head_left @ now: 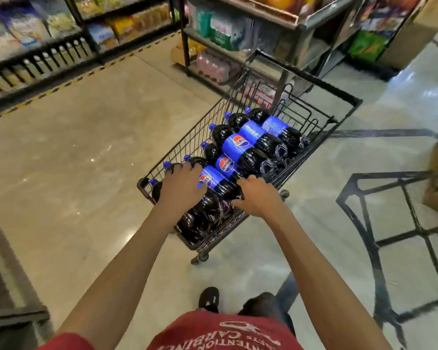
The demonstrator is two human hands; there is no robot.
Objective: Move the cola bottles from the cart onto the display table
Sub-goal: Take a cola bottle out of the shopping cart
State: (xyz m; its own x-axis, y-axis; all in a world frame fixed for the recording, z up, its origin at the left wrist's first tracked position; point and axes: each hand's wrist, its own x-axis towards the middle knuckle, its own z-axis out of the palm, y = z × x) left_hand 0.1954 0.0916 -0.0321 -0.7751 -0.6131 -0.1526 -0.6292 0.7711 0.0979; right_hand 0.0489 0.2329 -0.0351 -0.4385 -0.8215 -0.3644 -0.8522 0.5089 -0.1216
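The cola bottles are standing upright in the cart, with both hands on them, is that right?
Not quite. The head view shows the cola bottles lying on their sides in the cart, not standing upright. The left hand and the right hand are both on them.

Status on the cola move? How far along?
Done: nothing that shows. The bottles lie in the cart, and the small part of the table in view holds none.
In hand: the left hand and right hand grip the near bottle, which is not yet lifted.
Left: the whole load.
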